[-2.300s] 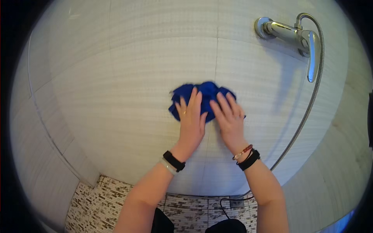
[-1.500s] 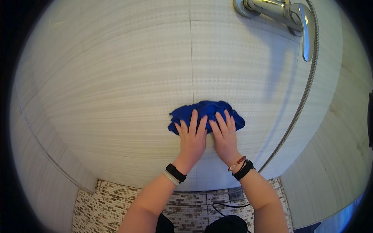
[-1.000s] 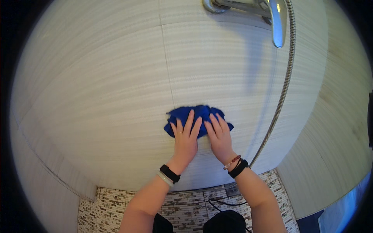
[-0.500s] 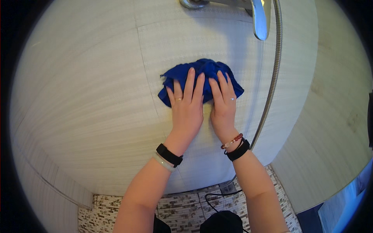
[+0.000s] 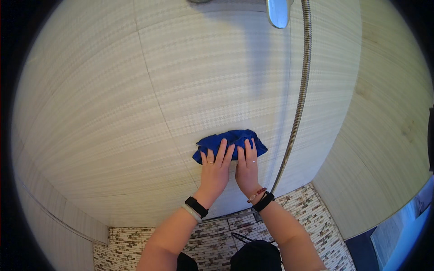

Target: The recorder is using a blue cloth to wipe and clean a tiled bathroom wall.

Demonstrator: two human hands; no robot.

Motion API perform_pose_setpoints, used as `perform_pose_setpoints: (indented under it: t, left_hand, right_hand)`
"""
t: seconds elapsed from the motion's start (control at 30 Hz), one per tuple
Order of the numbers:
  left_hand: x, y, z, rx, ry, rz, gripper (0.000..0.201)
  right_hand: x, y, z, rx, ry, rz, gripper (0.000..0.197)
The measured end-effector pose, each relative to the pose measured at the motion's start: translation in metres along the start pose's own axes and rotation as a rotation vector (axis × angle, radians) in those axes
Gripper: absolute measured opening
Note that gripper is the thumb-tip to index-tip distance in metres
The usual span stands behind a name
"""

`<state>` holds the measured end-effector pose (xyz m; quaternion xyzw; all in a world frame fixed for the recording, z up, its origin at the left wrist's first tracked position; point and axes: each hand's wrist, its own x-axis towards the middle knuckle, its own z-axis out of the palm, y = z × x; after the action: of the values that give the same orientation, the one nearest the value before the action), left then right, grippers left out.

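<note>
A crumpled blue cloth lies against the pale, patterned wall tiles, low on the wall. My left hand presses on its left half, fingers stretched over the fabric and holding it to the wall. Beside it, my right hand holds the right half the same way, its fingers closer together. The thumbs and whatever is under the palms are hidden. Both wrists carry black bands; a pale bangle circles the left and a beaded bracelet the right.
A metal shower hose runs down the wall to the right of my hands, below a chrome tap lever. A side wall stands at the right. Mosaic tiles cover the floor, where a dark cord shows.
Both hands have slid down the wall together with the blue cloth, a little to the left in view. The tap and hose sit higher and further left in the picture.
</note>
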<state>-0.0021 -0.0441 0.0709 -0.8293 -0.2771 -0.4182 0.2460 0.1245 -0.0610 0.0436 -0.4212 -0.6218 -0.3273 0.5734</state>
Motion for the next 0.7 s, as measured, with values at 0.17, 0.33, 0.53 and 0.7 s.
perform_pose_setpoints:
  t: [0.17, 0.33, 0.53, 0.7]
  left_hand:
    - [0.015, 0.005, -0.013, 0.027, 0.003, 0.027, 0.057]
    - [0.08, 0.018, -0.04, -0.018, 0.13, 0.154, 0.057]
    - [0.176, 0.029, -0.078, 0.096, 0.39, 0.197, 0.053]
    - [0.196, 0.037, -0.069, 0.116, 0.486, 0.156, 0.051]
  right_hand:
    - [0.003, 0.004, -0.01, 0.013, -0.053, 0.033, 0.049]
    - [0.059, 0.019, -0.028, -0.041, 0.074, 0.016, 0.053]
    - [0.174, 0.025, -0.063, -0.053, 0.261, -0.043, 0.06]
    - [0.199, 0.036, -0.068, -0.14, 0.307, -0.032, 0.059]
